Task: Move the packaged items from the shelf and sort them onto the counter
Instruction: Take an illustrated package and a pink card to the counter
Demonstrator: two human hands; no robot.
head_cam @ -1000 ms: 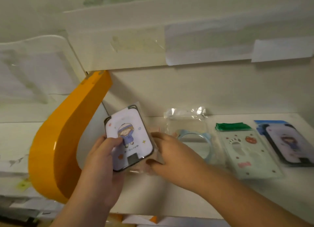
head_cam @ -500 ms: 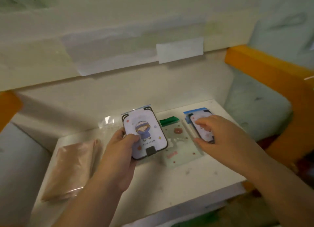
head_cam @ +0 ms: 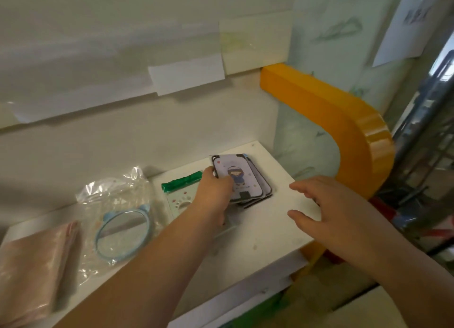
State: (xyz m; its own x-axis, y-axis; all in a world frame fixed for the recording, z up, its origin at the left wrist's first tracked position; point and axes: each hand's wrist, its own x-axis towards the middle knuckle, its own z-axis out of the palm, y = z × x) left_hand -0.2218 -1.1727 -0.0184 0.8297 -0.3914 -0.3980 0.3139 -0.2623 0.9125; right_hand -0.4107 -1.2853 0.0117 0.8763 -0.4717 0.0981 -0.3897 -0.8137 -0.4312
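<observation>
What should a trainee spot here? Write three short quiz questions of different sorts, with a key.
1. True or false: the left hand rests on the cartoon-print card pack.
2. Which item lies between the pink packet and the green-topped packet?
A) a pair of scissors
B) a bagged blue round mirror
C) a glass bottle
3. Fill in: the right hand holds ____.

Key
1. True; its thumb lies on the pack's face.
2. B.
3. Nothing; its fingers are spread above the white shelf board.
</observation>
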